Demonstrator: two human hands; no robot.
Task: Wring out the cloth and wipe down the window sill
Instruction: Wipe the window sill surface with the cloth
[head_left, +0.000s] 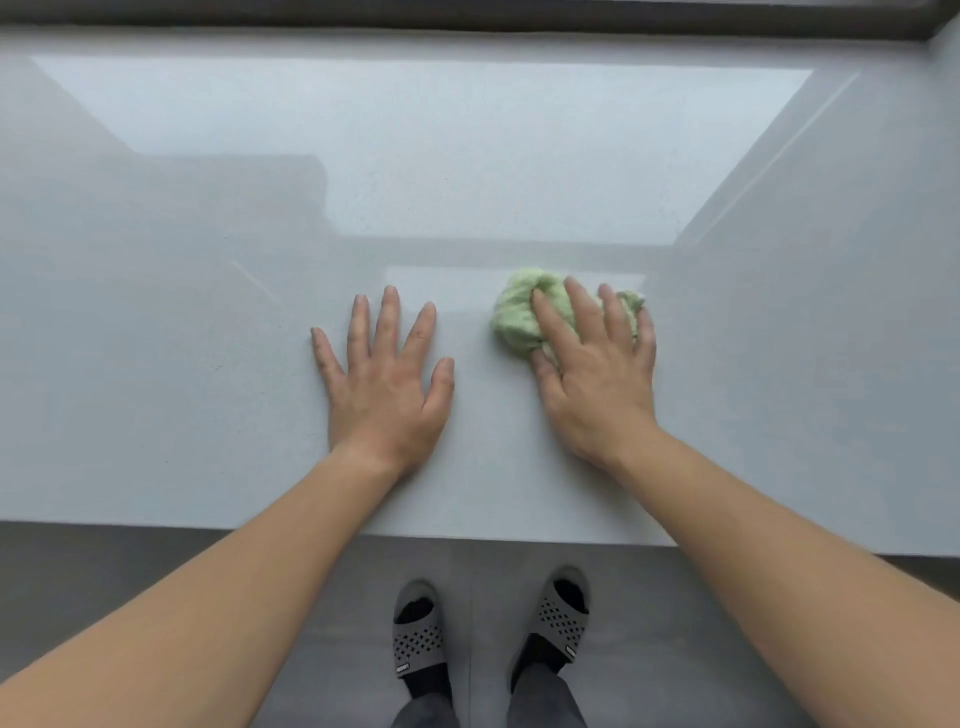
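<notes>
**Both hands down on the window sill, cloth under the right**

Bare forearms reach in from the bottom corners, over grey perforated slippers (492, 631) and black socks on a dark tiled floor (727, 649). Ahead lies the pale, glossy window sill (208, 338), its near edge running straight across just above the feet, a dark window frame (467, 13) along its far side. The left hand (387, 387) lies flat on the sill, palm down, fingers spread, holding nothing. Near it, to the right, the right hand (597, 374) presses on a bunched light-green cloth (519, 317); its fingers fan over the top of the wad, thumb tucked against the near side. The cloth sits on the sill, bulging out beyond the fingertips and to their left.
</notes>
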